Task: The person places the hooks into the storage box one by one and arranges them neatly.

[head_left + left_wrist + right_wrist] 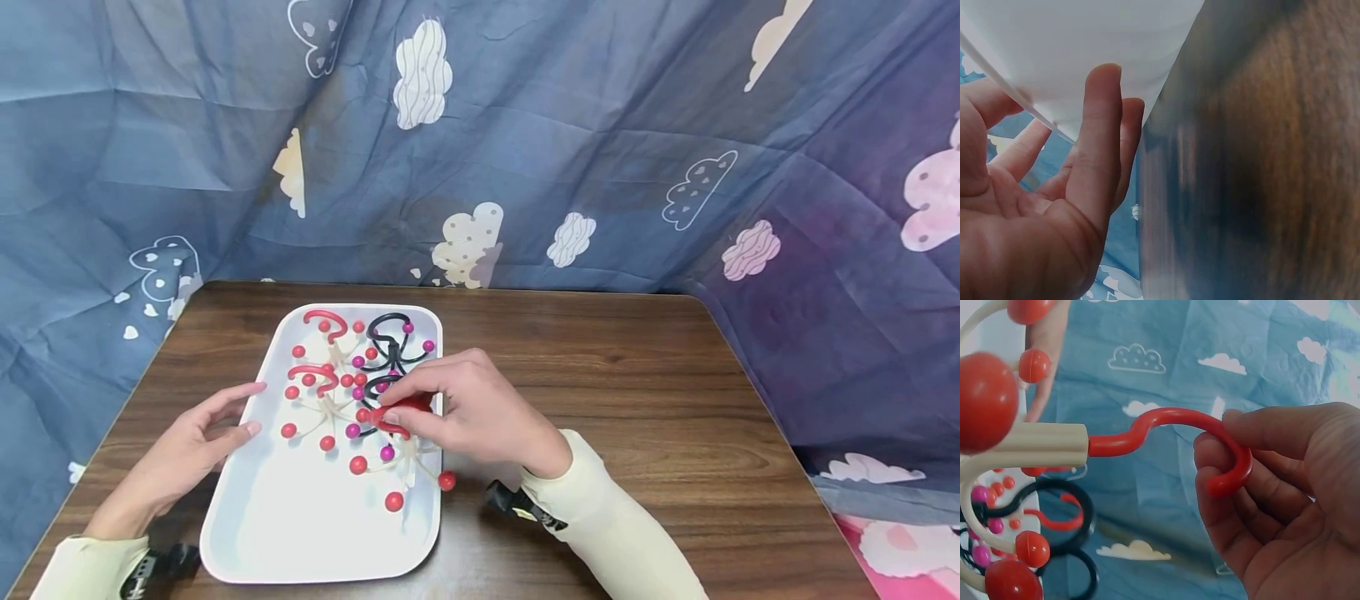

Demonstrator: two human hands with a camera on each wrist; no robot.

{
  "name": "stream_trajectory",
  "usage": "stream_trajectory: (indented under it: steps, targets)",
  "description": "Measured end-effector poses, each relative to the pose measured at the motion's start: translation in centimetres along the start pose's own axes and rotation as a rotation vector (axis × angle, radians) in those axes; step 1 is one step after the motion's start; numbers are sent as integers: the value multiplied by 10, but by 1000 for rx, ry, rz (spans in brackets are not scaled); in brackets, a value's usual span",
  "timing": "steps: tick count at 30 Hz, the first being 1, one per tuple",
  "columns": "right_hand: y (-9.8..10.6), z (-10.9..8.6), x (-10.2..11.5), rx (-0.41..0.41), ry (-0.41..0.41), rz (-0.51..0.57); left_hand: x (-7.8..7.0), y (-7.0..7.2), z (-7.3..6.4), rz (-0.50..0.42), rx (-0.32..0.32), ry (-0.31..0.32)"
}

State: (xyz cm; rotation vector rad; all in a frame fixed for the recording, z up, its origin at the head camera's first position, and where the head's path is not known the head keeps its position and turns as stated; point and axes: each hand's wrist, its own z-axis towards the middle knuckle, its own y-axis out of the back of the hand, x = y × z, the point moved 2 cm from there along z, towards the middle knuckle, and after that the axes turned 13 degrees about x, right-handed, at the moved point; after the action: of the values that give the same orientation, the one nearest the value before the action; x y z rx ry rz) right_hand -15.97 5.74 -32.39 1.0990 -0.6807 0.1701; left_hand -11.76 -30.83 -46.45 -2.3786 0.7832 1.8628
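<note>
My right hand [491, 408] pinches the curved end of a red hooked handle [1175, 417] between thumb and fingers. It belongs to a scalp massager with cream prongs [1054, 442] tipped with red balls, held over the white tray's [300, 533] right side. Beside it in the tray lie two similar cream massagers with red hooks [324, 315]. Two black massagers [393, 354] with purple balls sit along the right edge, partly hidden by my hand. My left hand [191, 446] touches the tray's left rim; the left wrist view shows fairly straight fingers [1104, 119] against the white plastic.
A dark brown wooden table [637, 383] carries the tray and stretches right of it. Behind hangs a blue cloth [510, 125] with cloud prints. A purple cloth [862, 333] hangs at the right.
</note>
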Motion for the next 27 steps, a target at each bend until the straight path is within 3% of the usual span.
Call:
stream_trajectory:
  steps: [10,20,27]
  targets:
    - [-21,19,6,79,-8,26,-4,1,5,22,4,8]
    - [-47,46,11,122,109,7,0,0,-1,-12,12,3]
    - [-64,61,5,160,83,-2,0,0,-1,-17,12,-4]
